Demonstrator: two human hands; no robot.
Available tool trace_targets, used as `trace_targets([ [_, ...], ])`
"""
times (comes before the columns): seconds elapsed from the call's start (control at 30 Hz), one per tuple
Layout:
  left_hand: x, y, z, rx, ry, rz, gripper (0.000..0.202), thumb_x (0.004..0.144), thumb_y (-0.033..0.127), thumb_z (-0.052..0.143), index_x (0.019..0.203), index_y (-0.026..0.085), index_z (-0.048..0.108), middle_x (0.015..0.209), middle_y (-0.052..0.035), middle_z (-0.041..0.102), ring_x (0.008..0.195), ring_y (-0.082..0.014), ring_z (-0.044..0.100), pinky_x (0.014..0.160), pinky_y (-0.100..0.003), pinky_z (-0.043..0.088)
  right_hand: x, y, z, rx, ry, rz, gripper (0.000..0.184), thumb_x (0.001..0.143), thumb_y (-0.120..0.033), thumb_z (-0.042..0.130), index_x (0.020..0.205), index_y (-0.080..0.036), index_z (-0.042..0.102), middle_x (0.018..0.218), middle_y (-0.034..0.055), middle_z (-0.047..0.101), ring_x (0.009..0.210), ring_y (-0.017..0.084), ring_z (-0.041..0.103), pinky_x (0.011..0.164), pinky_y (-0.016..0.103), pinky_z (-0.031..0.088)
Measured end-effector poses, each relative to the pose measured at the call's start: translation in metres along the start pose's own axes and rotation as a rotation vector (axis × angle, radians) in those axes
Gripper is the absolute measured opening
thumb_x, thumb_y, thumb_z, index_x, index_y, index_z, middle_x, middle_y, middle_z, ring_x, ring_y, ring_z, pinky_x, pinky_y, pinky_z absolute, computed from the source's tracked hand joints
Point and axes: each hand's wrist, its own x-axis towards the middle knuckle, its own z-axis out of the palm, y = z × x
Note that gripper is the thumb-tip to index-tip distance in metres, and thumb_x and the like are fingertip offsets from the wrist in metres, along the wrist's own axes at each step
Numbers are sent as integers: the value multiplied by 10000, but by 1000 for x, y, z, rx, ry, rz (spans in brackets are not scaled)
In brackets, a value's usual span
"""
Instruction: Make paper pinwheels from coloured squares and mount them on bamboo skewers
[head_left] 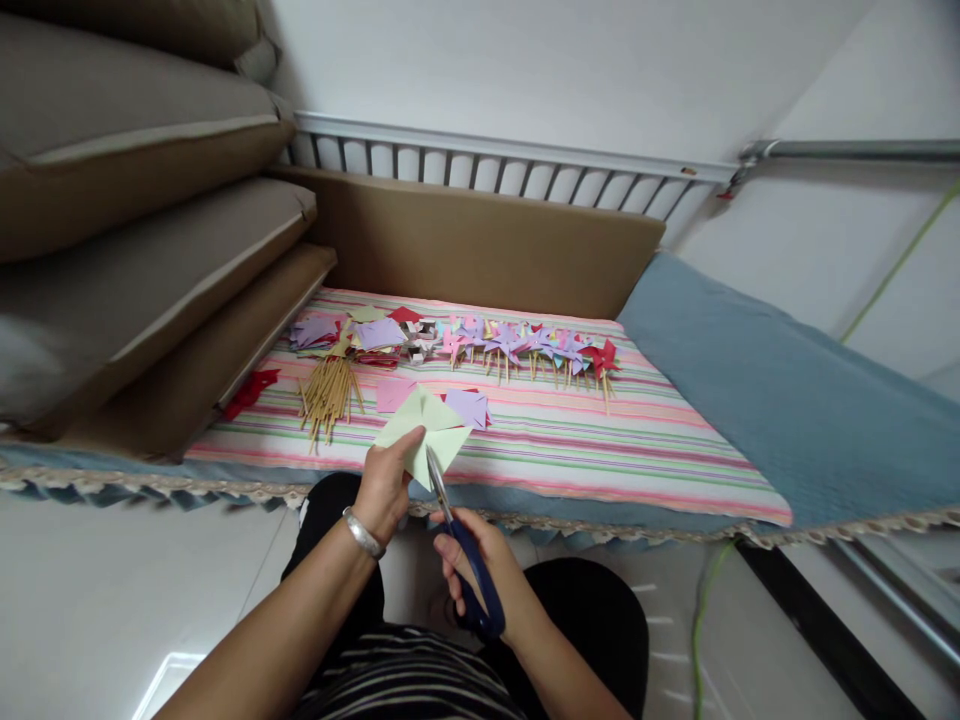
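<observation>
Nearest, low in the middle: a black-and-white striped shirt [405,680] and black trousers [592,610] above a pale tiled floor [112,600]. Just beyond, right hand [484,565] curled shut around the dark blue handles of a pair of steel-bladed scissors [459,540], fingers through the loops, blades pointing away and a little left, only slightly parted (tips at the near edge of the paper). To its left, left hand [386,488] with a silver metal bangle [363,533] on the wrist, thumb and fingers pinched closed on the near left part of a pale green folded paper sheet [424,430]. Sheet held up in the air over the near edge of the bed, not lying on anything.

Farther off, spread flat: a pink, green and white striped cloth [600,440], with lace trim along the near side. On it, just behind the held sheet, a small pink paper square [392,393] and a lilac paper square [469,407]. Left of these, a loose bundle of thin wooden sticks [330,390], and at the cloth's left edge a red paper scrap [251,390]. Farther still, a heap of cut paper squares [360,330] in lilac, yellow and red on the left, then a row of small paper pinwheels on sticks [525,345] running right, the last one red. Right of the cloth, a blue quilted blanket [787,400]. Far left, stacked grey-brown cushions [127,150]. At the far side, a brown cardboard panel [480,240] upright in front of a white metal railing [510,165].
</observation>
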Motion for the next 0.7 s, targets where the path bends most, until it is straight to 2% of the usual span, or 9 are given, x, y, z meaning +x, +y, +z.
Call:
trace_targets([
  [0.47, 1, -2, 1, 3, 7, 21, 259, 572, 135, 753, 817, 73, 696, 793, -91, 730, 670, -185, 668, 628, -251, 512, -1, -3, 3, -25, 41, -1, 607, 633, -591, 640, 1054, -164, 540, 468, -94, 463, 299, 53, 389, 249, 148, 316],
  [0.63, -1, -2, 2, 8, 21, 14, 240, 572, 132, 753, 798, 75, 696, 772, -86, 728, 642, -177, 663, 599, -248, 506, 1, -2, 0, -120, 57, -22, 496, 698, -486, 609, 1068, -166, 527, 489, -90, 478, 307, 62, 407, 268, 161, 317],
  [0.7, 1, -3, 1, 9, 43, 18, 246, 568, 131, 758, 798, 72, 695, 765, -89, 727, 633, -175, 661, 589, -249, 507, 2, 1, -3, -165, 43, -42, 449, 709, -409, 606, 1084, -180, 517, 534, -78, 515, 338, 72, 452, 311, 178, 363],
])
